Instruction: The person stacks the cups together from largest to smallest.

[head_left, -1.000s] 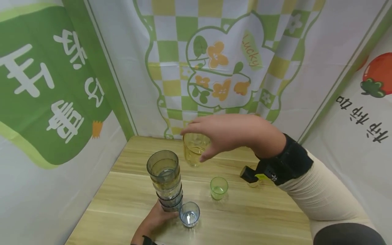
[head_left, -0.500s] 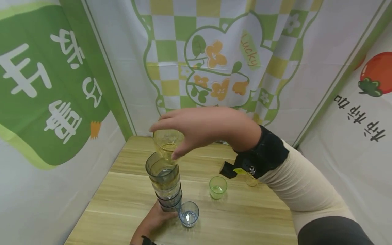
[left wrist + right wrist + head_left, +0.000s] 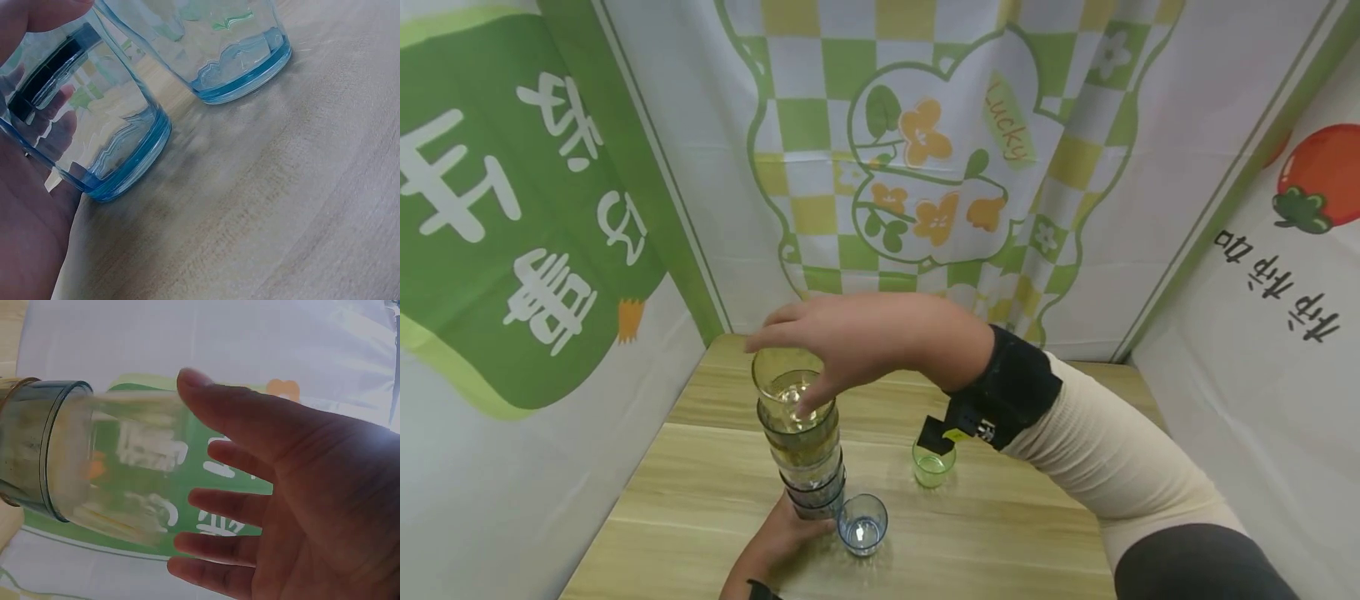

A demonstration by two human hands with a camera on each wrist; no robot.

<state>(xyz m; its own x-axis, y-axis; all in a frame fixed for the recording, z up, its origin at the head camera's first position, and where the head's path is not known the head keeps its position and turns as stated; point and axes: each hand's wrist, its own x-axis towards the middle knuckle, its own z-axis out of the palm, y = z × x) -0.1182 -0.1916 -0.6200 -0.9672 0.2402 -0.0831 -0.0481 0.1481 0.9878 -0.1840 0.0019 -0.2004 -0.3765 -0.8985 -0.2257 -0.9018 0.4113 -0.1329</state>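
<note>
Head: one cup stack, two hands

The yellow glass, see-through and mouth up, was at the top of the stack, its lower part inside the rim of the grey glass; blur hid whether it had seated fully. The stack was upright, amber and clear below the grey, then bluish with dark rims. Its bottom glass, pale blue and thick-based, stood on the table.
</note>
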